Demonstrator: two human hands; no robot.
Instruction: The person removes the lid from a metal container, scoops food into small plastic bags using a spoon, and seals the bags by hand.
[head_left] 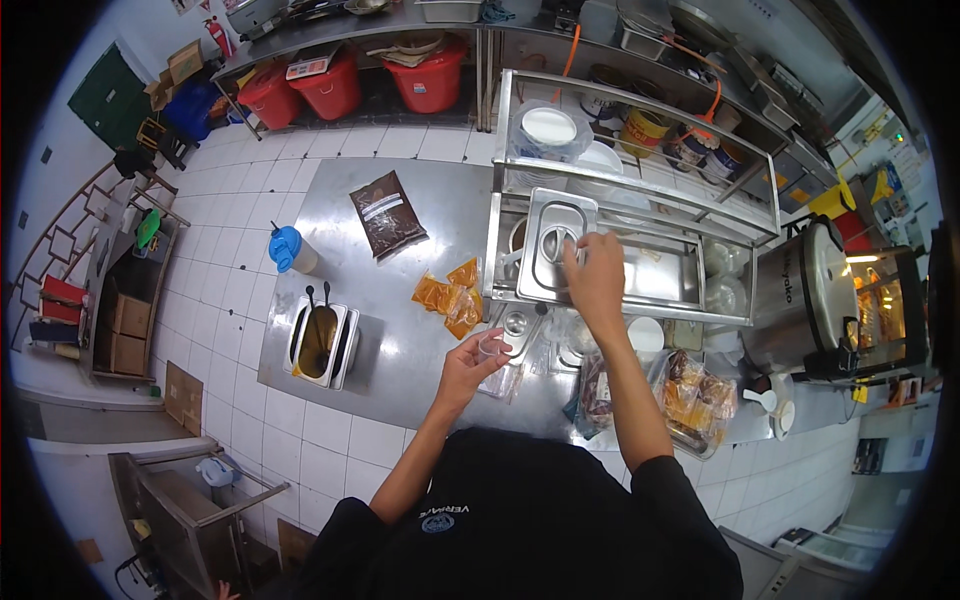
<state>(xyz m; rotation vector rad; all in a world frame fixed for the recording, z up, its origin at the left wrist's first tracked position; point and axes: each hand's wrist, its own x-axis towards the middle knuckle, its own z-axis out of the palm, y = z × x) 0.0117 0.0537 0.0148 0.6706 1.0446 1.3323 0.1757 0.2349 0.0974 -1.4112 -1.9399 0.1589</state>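
Lifting the steel lid (553, 245) off a pan on the rack (640, 215), right hand (595, 275) fingers pinched on its knob. Left hand (470, 362) fingers curled round a small clear cup (489, 348) over the worktop (400, 350), seemingly unfilled. Lid only tilted up; scooping probably undone.
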